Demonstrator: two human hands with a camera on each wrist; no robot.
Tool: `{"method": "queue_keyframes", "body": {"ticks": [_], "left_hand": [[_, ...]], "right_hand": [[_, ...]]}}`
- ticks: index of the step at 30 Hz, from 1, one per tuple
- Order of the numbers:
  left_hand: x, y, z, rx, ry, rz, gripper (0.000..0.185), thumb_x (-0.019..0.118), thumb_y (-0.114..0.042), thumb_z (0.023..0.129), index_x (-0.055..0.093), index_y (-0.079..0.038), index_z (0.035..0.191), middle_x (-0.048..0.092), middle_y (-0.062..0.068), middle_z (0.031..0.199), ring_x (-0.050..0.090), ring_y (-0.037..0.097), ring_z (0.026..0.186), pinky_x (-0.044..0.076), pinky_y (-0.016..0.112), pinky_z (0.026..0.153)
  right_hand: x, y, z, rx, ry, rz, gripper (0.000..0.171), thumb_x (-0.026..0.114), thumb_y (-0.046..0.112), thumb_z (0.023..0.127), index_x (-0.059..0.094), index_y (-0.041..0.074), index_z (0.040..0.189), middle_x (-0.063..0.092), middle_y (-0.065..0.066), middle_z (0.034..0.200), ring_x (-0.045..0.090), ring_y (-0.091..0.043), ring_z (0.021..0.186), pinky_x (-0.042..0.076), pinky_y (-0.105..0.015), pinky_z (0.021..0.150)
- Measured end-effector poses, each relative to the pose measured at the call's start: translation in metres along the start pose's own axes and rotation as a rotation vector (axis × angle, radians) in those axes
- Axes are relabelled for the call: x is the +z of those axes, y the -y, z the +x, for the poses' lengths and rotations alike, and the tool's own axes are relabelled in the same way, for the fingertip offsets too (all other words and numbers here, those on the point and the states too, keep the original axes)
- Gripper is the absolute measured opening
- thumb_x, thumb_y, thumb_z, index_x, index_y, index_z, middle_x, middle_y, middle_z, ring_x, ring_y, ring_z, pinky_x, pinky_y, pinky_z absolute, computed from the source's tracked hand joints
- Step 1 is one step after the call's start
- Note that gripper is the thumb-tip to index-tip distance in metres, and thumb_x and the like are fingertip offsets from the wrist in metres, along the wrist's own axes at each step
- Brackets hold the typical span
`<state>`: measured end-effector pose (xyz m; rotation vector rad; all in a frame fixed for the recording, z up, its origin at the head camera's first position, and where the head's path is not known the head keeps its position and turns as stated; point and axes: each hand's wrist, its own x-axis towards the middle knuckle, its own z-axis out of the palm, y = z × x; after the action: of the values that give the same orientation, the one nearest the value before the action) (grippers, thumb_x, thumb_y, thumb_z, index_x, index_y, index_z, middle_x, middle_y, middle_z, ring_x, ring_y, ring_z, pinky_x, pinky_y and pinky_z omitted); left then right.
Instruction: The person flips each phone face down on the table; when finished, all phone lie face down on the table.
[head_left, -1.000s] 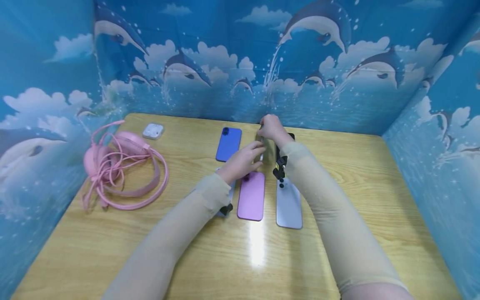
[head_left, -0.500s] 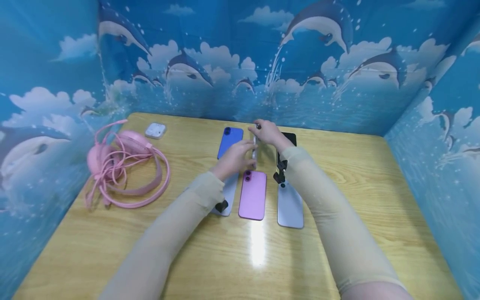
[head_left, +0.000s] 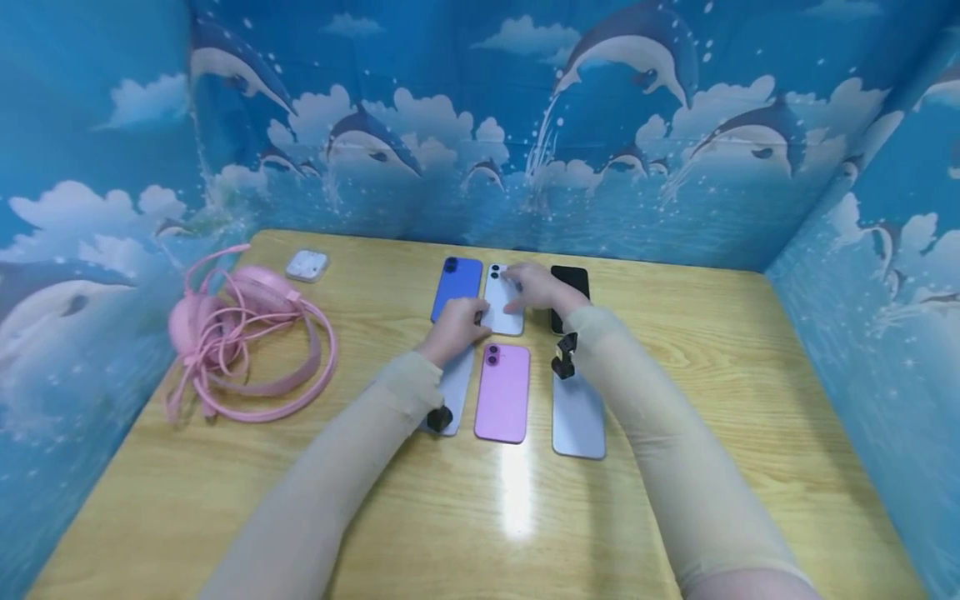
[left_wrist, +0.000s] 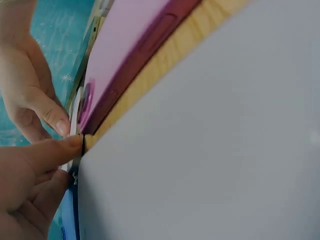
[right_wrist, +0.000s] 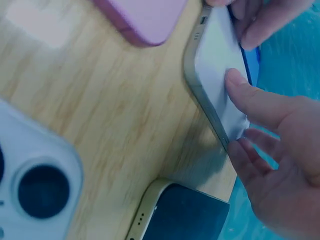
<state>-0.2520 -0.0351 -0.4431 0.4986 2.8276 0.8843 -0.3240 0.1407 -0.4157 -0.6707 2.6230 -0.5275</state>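
A white phone [head_left: 501, 310] lies back up in the far row between a blue phone [head_left: 457, 287] and a black phone [head_left: 572, 279]. My left hand [head_left: 472, 317] pinches its near left corner. My right hand [head_left: 519, 294] holds its right side. In the right wrist view the thumb lies on the white phone [right_wrist: 215, 60] and the fingers [right_wrist: 247, 155] curl under its raised edge. A purple phone [head_left: 502, 393], a pale blue phone [head_left: 578, 415] and a grey phone [head_left: 455, 385] form the near row, the grey one partly under my left wrist.
Pink wired headphones [head_left: 247, 342] lie at the left of the wooden table [head_left: 510, 517], with a white earbud case [head_left: 306, 265] behind them. Blue dolphin-print walls close the table on the left, back and right.
The white phone stood on its edge between both hands; it has turned over and come down back up between the blue and black phones. Both hands sank with it.
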Motion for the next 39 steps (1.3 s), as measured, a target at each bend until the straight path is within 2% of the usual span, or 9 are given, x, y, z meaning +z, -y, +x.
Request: {"method": "queue_keyframes", "body": {"ticks": [3,6,12,18,20,24,29,36,39], "left_hand": [[0.004,0.001,0.002,0.012,0.001,0.002,0.033,0.075,-0.012,0.082,0.066,-0.002,0.112,0.066,0.006,0.088,0.06,0.017,0.08,0.053,0.027,0.07],[0.006,-0.002,0.003,0.02,0.005,-0.002,0.03,0.075,-0.013,0.082,0.068,-0.002,0.109,0.065,0.004,0.084,0.058,0.015,0.075,0.052,0.025,0.067],[0.008,-0.009,0.007,-0.037,0.02,-0.004,0.038,0.075,-0.013,0.082,0.064,-0.003,0.118,0.069,0.009,0.099,0.063,0.017,0.09,0.056,0.028,0.08],[0.009,-0.016,0.008,-0.077,0.035,0.013,0.046,0.073,-0.012,0.084,0.059,-0.002,0.126,0.062,0.014,0.123,0.058,0.024,0.114,0.05,0.035,0.096],[0.01,-0.017,0.007,-0.074,0.04,0.026,0.044,0.072,-0.013,0.085,0.059,-0.001,0.125,0.062,0.015,0.123,0.058,0.025,0.114,0.049,0.035,0.096],[0.012,-0.017,0.005,-0.067,0.037,0.048,0.038,0.071,-0.013,0.086,0.061,0.0,0.12,0.066,0.014,0.114,0.062,0.024,0.103,0.052,0.034,0.091],[0.011,-0.017,0.003,-0.083,0.036,0.04,0.043,0.071,-0.014,0.086,0.059,-0.001,0.125,0.06,0.015,0.126,0.058,0.026,0.114,0.049,0.035,0.097],[0.01,-0.017,0.002,-0.098,0.013,0.038,0.044,0.072,-0.014,0.085,0.059,-0.001,0.125,0.059,0.015,0.128,0.056,0.026,0.116,0.048,0.036,0.098],[0.013,-0.018,0.003,-0.086,0.028,0.062,0.038,0.072,-0.015,0.085,0.062,-0.003,0.12,0.065,0.013,0.117,0.062,0.022,0.104,0.053,0.031,0.089]], "right_hand": [[-0.001,0.002,-0.002,0.008,0.023,-0.074,0.069,0.072,0.023,0.086,0.04,-0.003,0.142,0.034,-0.021,0.149,0.028,-0.035,0.138,0.024,-0.044,0.115],[-0.001,0.001,-0.003,0.039,0.026,-0.072,0.069,0.072,0.022,0.087,0.039,-0.002,0.143,0.032,-0.019,0.15,0.027,-0.034,0.139,0.024,-0.043,0.115],[-0.002,-0.003,-0.004,0.062,0.021,-0.079,0.069,0.072,0.023,0.087,0.039,0.0,0.144,0.03,-0.018,0.152,0.024,-0.034,0.14,0.02,-0.044,0.116],[-0.001,0.0,-0.003,0.101,0.045,-0.131,0.071,0.069,0.024,0.089,0.034,0.001,0.146,0.025,-0.017,0.154,0.019,-0.035,0.141,0.016,-0.044,0.117],[0.0,0.001,-0.003,0.13,0.066,-0.12,0.072,0.068,0.024,0.09,0.031,0.003,0.148,0.02,-0.015,0.156,0.017,-0.032,0.142,0.016,-0.042,0.117],[0.004,0.005,-0.001,0.152,0.109,-0.137,0.073,0.065,0.022,0.091,0.025,0.002,0.149,0.014,-0.015,0.157,0.015,-0.03,0.143,0.015,-0.04,0.117],[0.004,0.011,0.0,0.168,0.124,-0.203,0.071,0.063,0.023,0.093,0.025,0.002,0.149,0.015,-0.016,0.157,0.015,-0.031,0.143,0.015,-0.041,0.117],[0.001,0.005,-0.007,0.175,0.086,-0.127,0.073,0.061,0.03,0.094,0.022,0.006,0.151,0.018,-0.013,0.157,0.018,-0.029,0.142,0.018,-0.041,0.117],[-0.007,-0.007,-0.016,0.194,0.102,-0.102,0.077,0.058,0.035,0.095,0.016,0.003,0.152,0.014,-0.017,0.157,0.016,-0.03,0.143,0.018,-0.043,0.117]]}}
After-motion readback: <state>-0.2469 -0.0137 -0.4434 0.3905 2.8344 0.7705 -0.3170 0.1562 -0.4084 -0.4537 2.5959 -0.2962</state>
